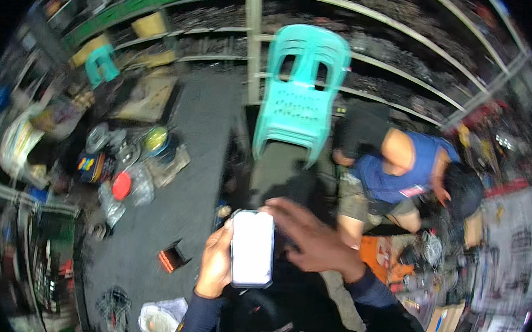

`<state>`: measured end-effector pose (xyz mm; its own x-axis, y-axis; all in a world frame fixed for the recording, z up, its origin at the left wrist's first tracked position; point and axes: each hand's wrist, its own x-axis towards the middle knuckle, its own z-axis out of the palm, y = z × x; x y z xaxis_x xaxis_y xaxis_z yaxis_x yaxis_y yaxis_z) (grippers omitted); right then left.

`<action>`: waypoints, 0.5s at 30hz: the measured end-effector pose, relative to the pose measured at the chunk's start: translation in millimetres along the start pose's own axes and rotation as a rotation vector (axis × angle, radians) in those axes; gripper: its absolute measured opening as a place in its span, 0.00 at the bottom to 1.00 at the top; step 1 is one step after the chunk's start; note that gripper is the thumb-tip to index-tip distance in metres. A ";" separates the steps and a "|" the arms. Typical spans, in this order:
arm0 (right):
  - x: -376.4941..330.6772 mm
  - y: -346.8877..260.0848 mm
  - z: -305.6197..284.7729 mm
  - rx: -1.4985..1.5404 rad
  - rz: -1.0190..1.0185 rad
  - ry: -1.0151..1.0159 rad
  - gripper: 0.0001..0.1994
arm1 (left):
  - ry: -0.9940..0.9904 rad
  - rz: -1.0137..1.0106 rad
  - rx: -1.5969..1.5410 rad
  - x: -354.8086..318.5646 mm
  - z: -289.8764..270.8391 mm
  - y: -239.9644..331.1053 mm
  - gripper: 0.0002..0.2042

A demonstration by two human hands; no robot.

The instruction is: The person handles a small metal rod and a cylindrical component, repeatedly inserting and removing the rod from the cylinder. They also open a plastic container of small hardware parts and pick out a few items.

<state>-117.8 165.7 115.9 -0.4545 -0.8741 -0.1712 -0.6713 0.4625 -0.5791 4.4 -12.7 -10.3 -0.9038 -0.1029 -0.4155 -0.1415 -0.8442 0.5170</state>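
Left hand [215, 259] gripping phone [252, 248] upright from left edge, screen facing up for viewing, near centre. Right hand [310, 236] hovering over phone's right edge, fingers loosely spread, holding nothing. Coworker [398, 171] crouching far right beside stacked green chairs [301, 93], working low on floor.

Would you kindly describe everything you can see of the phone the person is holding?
The phone is a slim rectangular slab with rounded corners and a dark rim. Its screen is lit plain white, too washed out to show any content. It is held upright, facing the camera, low in the middle of the view. The left hand grips its left edge, while the right hand reaches across to its top right corner.
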 end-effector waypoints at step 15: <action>-143.1 -61.8 116.4 -0.021 0.239 -0.014 0.53 | -0.353 -0.779 0.527 -28.4 -40.9 -23.1 0.12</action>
<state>56.9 244.9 83.4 -0.5940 -0.7414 -0.3123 -0.5580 0.6593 -0.5039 49.8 -11.7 -41.1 -0.5392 0.6131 -0.5773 -0.8280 -0.2608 0.4963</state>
